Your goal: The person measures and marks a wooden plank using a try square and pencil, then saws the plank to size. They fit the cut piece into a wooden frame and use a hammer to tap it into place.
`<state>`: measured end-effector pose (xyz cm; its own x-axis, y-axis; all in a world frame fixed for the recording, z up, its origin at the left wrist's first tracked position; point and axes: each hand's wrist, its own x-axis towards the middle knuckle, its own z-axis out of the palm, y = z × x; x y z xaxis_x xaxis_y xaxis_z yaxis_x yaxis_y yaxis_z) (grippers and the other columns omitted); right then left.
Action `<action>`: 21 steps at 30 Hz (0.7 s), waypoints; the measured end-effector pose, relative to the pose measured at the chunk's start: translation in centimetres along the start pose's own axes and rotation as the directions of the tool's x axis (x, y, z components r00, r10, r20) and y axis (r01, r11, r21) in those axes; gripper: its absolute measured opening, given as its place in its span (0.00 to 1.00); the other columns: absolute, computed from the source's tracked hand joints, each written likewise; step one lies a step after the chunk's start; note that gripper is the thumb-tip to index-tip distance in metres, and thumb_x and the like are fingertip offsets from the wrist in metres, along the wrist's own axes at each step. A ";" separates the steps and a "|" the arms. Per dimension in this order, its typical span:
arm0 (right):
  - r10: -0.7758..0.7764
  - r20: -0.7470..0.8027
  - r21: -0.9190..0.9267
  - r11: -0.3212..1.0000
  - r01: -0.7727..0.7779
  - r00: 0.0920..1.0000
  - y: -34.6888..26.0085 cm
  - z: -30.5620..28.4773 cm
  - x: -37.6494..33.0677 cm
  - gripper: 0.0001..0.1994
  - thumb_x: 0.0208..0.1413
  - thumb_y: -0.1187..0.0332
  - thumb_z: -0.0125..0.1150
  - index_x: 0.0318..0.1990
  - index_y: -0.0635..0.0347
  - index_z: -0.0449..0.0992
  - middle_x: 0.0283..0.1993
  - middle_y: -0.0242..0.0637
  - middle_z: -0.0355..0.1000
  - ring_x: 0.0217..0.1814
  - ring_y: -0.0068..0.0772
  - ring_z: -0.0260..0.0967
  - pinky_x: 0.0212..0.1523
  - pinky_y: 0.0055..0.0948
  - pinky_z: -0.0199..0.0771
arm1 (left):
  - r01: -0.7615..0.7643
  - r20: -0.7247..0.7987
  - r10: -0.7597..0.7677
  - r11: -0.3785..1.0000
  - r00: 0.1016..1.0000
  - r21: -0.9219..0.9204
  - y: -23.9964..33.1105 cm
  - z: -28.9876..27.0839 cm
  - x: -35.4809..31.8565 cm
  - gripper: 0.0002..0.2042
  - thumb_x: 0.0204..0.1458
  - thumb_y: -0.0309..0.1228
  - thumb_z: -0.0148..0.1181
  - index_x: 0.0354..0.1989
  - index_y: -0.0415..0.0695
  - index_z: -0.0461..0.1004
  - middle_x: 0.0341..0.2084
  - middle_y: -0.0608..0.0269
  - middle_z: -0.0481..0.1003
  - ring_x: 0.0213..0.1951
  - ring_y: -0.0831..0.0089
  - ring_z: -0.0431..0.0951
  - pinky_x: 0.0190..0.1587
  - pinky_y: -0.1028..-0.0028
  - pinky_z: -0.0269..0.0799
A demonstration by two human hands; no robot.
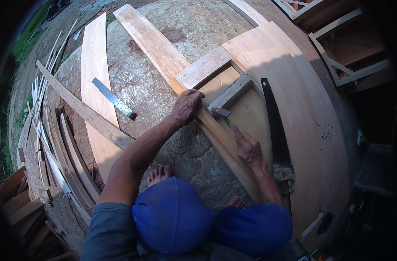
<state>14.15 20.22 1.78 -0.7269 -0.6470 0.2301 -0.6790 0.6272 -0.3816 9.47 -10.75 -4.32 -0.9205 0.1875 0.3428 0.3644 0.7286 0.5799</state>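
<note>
A light wooden frame [207,69] with a short crosspiece [231,90] lies in front of me over a pale board. My left hand [187,107] is closed at its left rail, fingers curled over the edge near a corner joint; whether a small thing sits in the fingertips is hidden. My right hand [250,150] grips a hammer, with the index finger stretched along the green handle. The hammer's metal head [221,112] is beside the crosspiece's near end. A black handsaw [275,126] lies to the right of my right hand, teeth facing right.
Wide pale plywood [307,143] spreads along the right. A long plank [152,41] runs away from the frame's far left corner. Further left are a metal strip [113,98], a broad board [94,56] and several thin strips [43,113]. Wooden frames [351,48] stand at far right.
</note>
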 end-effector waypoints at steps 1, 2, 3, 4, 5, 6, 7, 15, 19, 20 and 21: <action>-0.030 -0.047 0.014 0.999 0.031 0.998 -0.2 -0.5 0.3 0.40 0.54 0.81 0.56 0.76 0.40 0.58 0.26 0.42 0.66 0.22 0.47 0.71 0.22 0.43 0.74 | -0.009 -0.011 0.009 1.000 1.000 0.004 -0.2 0.1 0.1 0.15 0.52 0.24 0.56 0.50 0.43 0.71 0.46 0.53 0.75 0.55 0.53 0.73 0.59 0.58 0.67; -0.060 -0.093 0.027 0.998 0.063 0.994 -0.4 -0.9 0.6 0.42 0.53 0.81 0.57 0.76 0.37 0.57 0.25 0.40 0.65 0.20 0.46 0.70 0.21 0.42 0.74 | -0.018 -0.023 0.018 1.000 1.000 0.009 -0.4 0.1 0.3 0.15 0.53 0.24 0.55 0.50 0.43 0.71 0.46 0.54 0.75 0.55 0.53 0.73 0.59 0.59 0.67; -0.106 -0.186 0.056 0.991 0.119 0.977 -0.6 -0.9 0.8 0.42 0.54 0.80 0.57 0.76 0.36 0.56 0.25 0.40 0.65 0.20 0.47 0.70 0.21 0.43 0.73 | -0.027 -0.030 0.027 1.000 0.999 0.013 -0.5 0.0 0.3 0.15 0.53 0.25 0.55 0.50 0.43 0.71 0.46 0.54 0.75 0.55 0.54 0.73 0.59 0.59 0.66; -0.147 -0.280 0.081 0.981 0.176 0.949 -0.8 -0.9 1.1 0.41 0.55 0.80 0.57 0.77 0.36 0.56 0.25 0.41 0.65 0.20 0.47 0.70 0.21 0.44 0.73 | -0.024 -0.019 0.024 1.000 1.000 0.006 -0.6 -0.1 0.3 0.14 0.55 0.25 0.54 0.50 0.44 0.71 0.46 0.54 0.75 0.54 0.54 0.73 0.59 0.60 0.66; -0.122 -0.247 0.094 0.984 0.149 0.961 -0.7 -0.5 1.0 0.41 0.55 0.79 0.56 0.77 0.37 0.56 0.25 0.42 0.66 0.21 0.48 0.71 0.21 0.45 0.73 | -0.007 -0.003 0.007 1.000 1.000 0.010 -0.7 -0.2 0.1 0.13 0.55 0.25 0.54 0.50 0.44 0.71 0.45 0.54 0.75 0.54 0.54 0.74 0.58 0.60 0.66; -0.095 -0.216 0.098 0.988 0.118 0.972 -0.4 -0.3 0.9 0.41 0.56 0.79 0.55 0.77 0.38 0.55 0.26 0.43 0.67 0.21 0.49 0.71 0.22 0.46 0.73 | 0.003 0.015 -0.003 1.000 1.000 0.003 -0.4 0.0 0.1 0.13 0.55 0.25 0.54 0.50 0.44 0.71 0.45 0.54 0.75 0.53 0.54 0.74 0.58 0.59 0.66; -0.008 -0.069 0.068 0.998 0.013 0.998 0.6 0.3 1.4 0.40 0.56 0.80 0.54 0.77 0.39 0.55 0.26 0.45 0.69 0.22 0.50 0.71 0.23 0.47 0.73 | 0.002 0.021 -0.002 1.000 1.000 0.004 -0.4 0.0 0.7 0.13 0.56 0.25 0.54 0.50 0.44 0.71 0.45 0.54 0.75 0.53 0.54 0.74 0.58 0.59 0.67; 0.025 0.057 -0.074 0.997 -0.021 0.998 1.1 0.3 2.1 0.39 0.58 0.78 0.55 0.77 0.38 0.55 0.23 0.43 0.67 0.20 0.47 0.70 0.22 0.47 0.75 | -0.088 0.093 0.098 0.990 0.991 -0.108 -0.8 -1.5 1.1 0.11 0.59 0.25 0.53 0.50 0.42 0.70 0.42 0.51 0.74 0.50 0.50 0.74 0.55 0.59 0.68; -0.089 -0.133 0.009 0.996 0.091 0.987 -1.6 -1.8 2.3 0.41 0.56 0.78 0.56 0.77 0.34 0.55 0.24 0.39 0.64 0.18 0.42 0.69 0.21 0.43 0.77 | -0.061 0.105 0.074 0.991 0.992 -0.119 -1.4 -1.8 0.7 0.10 0.60 0.25 0.52 0.50 0.41 0.69 0.41 0.50 0.74 0.49 0.49 0.75 0.54 0.59 0.69; -0.128 -0.233 0.063 0.987 0.147 0.964 -2.4 -1.9 2.3 0.41 0.56 0.79 0.56 0.77 0.34 0.55 0.24 0.39 0.63 0.17 0.41 0.69 0.20 0.43 0.76 | -0.043 0.120 0.058 0.992 0.991 -0.118 -1.5 -2.0 0.3 0.10 0.61 0.25 0.52 0.50 0.41 0.69 0.41 0.50 0.74 0.49 0.48 0.75 0.54 0.58 0.69; -0.099 -0.156 0.008 0.995 0.102 0.983 -2.2 -1.7 2.0 0.41 0.56 0.79 0.56 0.77 0.34 0.55 0.24 0.39 0.64 0.17 0.42 0.69 0.20 0.43 0.76 | -0.045 0.120 0.061 0.991 0.991 -0.127 -1.3 -1.8 0.7 0.10 0.61 0.25 0.52 0.50 0.41 0.69 0.40 0.49 0.75 0.48 0.48 0.75 0.54 0.58 0.69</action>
<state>14.02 18.31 4.57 -0.6630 -0.6303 0.4040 -0.7486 0.5546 -0.3632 8.64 -12.77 -3.50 -0.9070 0.3088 0.2865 0.4207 0.6298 0.6530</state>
